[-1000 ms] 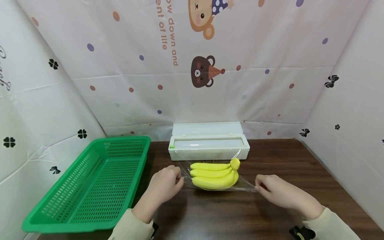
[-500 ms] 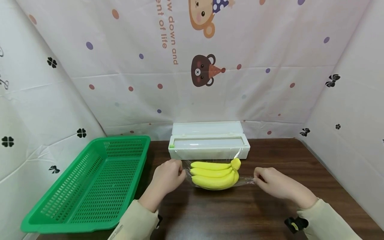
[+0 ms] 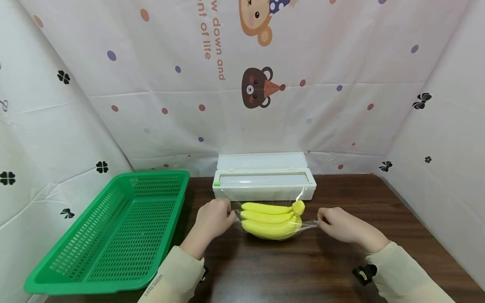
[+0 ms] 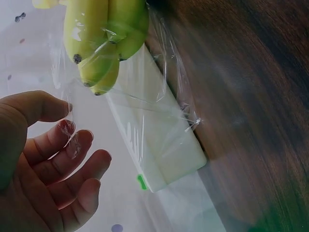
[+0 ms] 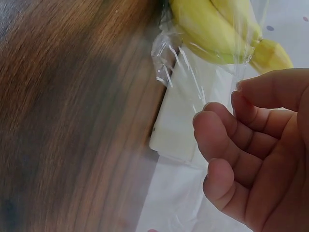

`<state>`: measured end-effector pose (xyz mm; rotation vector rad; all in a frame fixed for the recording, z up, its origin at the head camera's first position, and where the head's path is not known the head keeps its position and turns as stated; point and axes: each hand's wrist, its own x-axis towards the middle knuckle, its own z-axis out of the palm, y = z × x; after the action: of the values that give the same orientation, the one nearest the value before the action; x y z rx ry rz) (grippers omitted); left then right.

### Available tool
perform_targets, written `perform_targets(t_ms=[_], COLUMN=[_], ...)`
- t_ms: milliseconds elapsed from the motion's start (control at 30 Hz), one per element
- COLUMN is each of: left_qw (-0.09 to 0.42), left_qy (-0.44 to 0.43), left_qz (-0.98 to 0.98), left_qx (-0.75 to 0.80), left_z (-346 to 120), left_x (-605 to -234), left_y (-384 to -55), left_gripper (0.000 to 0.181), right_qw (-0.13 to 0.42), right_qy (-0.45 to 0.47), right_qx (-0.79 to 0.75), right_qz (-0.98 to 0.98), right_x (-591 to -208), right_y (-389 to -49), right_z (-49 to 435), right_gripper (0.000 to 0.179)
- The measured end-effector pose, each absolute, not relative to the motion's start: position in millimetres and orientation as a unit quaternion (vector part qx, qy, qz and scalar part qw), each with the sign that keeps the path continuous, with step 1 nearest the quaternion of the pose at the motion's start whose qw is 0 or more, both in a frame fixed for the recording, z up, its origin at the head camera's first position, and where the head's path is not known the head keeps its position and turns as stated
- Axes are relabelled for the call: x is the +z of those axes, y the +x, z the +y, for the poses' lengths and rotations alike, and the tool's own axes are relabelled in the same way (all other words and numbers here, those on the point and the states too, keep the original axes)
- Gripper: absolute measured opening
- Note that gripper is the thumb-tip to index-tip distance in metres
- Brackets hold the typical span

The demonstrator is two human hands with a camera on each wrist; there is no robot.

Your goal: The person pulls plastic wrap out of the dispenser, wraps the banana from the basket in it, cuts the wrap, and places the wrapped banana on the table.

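A bunch of yellow bananas (image 3: 270,229) lies in the middle of the table, stem to the right, with clear cling film (image 3: 310,224) around its front and sides. My left hand (image 3: 213,219) pinches one edge of the film at the left end of the bunch. On the right, my right hand (image 3: 345,226) pinches another gathered edge, a short way from the fruit. In the left wrist view the film (image 4: 166,63) hangs creased below the bananas (image 4: 87,29). The right wrist view shows film running to the thumb and index finger.
Behind the bananas stands a white cling film dispenser (image 3: 265,194) with its lid raised and a green slider at its left end. A green plastic basket (image 3: 172,227) sits to the left. Patterned cloth surrounds the dark wooden table (image 3: 280,273).
Both hands have moved slightly away from the body, and the right one also inward. The film's front edge has come up over the nearest banana and bunched narrower on the right.
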<state>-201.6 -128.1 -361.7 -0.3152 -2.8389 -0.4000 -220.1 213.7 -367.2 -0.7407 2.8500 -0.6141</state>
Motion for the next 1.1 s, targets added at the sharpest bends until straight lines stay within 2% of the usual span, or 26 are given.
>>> perform_targets(t_ms=[367, 733, 1100], left_qw=[0.105, 0.063, 0.041], left_qy=[-0.098, -0.085, -0.079], left_qz=[-0.98, -0.982, -0.983], left_qx=[-0.138, -0.154, -0.159], left_z=[-129.2, -129.9, -130.9], left_x=[-369.6, -380.6, -387.4], left_y=[-209.0, -216.7, -218.4], left_gripper=[0.025, 0.03, 0.026], right_qw=[0.071, 0.076, 0.068], right_qy=[-0.256, -0.258, -0.251], right_qx=[-0.215, -0.217, -0.216], right_qz=[0.94, 0.938, 0.941], right_x=[-377.9, -386.0, -388.6], right_y=[-226.5, -229.1, -229.8], right_z=[212.9, 209.7, 206.8], right_gripper=[0.018, 0.017, 0.017])
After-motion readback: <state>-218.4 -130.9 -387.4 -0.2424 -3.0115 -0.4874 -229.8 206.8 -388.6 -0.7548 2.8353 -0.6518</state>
